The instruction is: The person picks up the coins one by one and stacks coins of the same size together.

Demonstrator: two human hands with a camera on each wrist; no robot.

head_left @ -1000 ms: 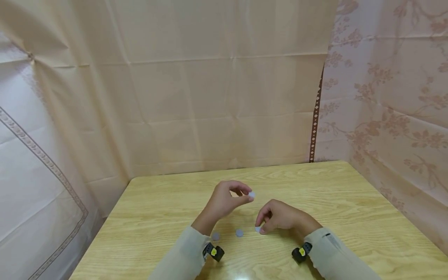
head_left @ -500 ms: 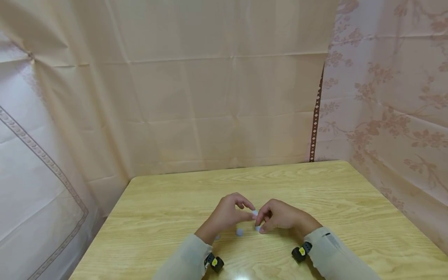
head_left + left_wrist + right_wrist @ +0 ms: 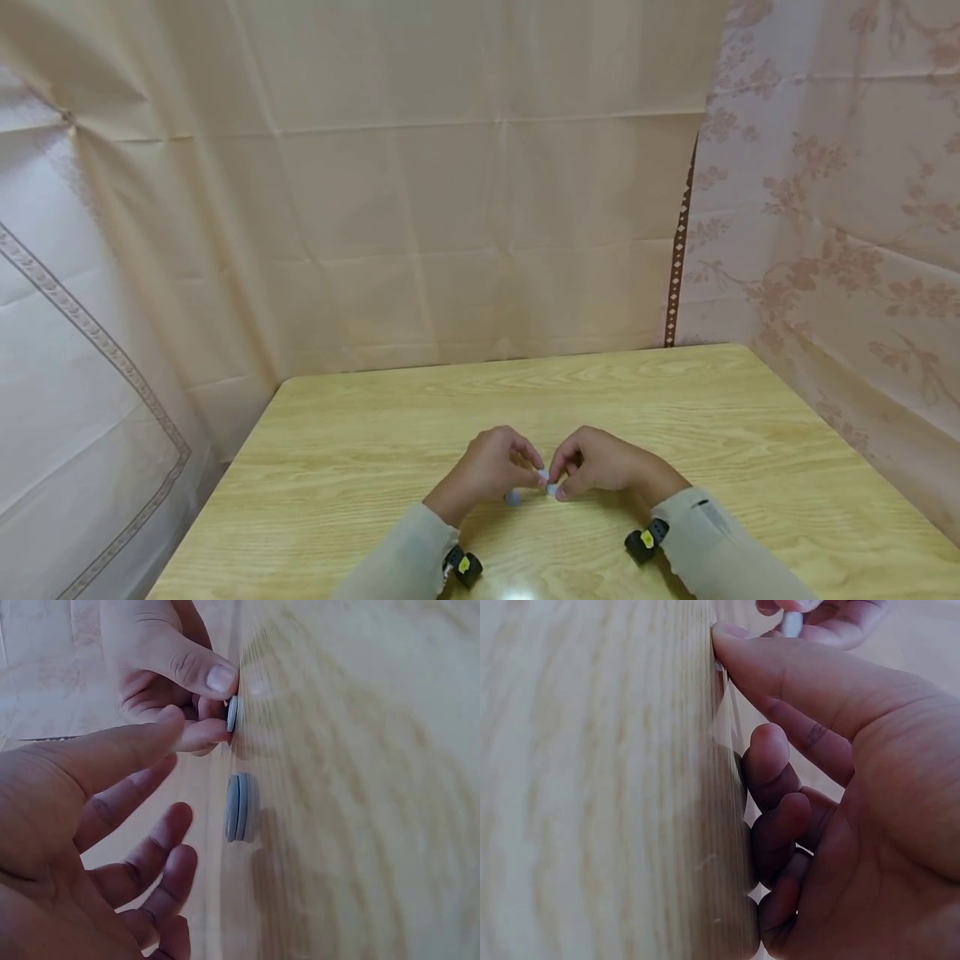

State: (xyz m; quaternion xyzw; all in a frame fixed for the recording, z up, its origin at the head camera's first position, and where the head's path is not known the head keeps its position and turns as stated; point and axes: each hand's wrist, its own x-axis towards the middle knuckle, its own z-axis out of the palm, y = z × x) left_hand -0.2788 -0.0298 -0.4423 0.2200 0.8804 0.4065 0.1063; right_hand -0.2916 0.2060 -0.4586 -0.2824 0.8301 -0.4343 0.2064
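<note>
My left hand (image 3: 537,472) pinches a small pale grey disc (image 3: 542,475) just above the wooden table (image 3: 360,467). My right hand (image 3: 558,487), fingers curled, holds a second grey disc (image 3: 552,491) down on the table with thumb and forefinger. The fingertips of both hands almost touch. In the left wrist view a disc (image 3: 232,713) shows edge-on between the meeting fingertips, and a stack of two discs (image 3: 240,808) lies beside my left hand (image 3: 187,727). That stack (image 3: 513,498) sits under my left palm. The right wrist view shows my right hand (image 3: 731,652) against the wood, with a white disc (image 3: 790,622) in the left fingers.
Beige and floral curtains (image 3: 480,208) close in the table at the back and on both sides. Black wrist cameras (image 3: 643,542) sit on both cuffs near the front edge. The table's left edge (image 3: 225,483) drops off beside a white cloth.
My left hand has come down and to the right with its disc, from raised above the table to fingertip contact with my right hand. The right hand has stayed put.
</note>
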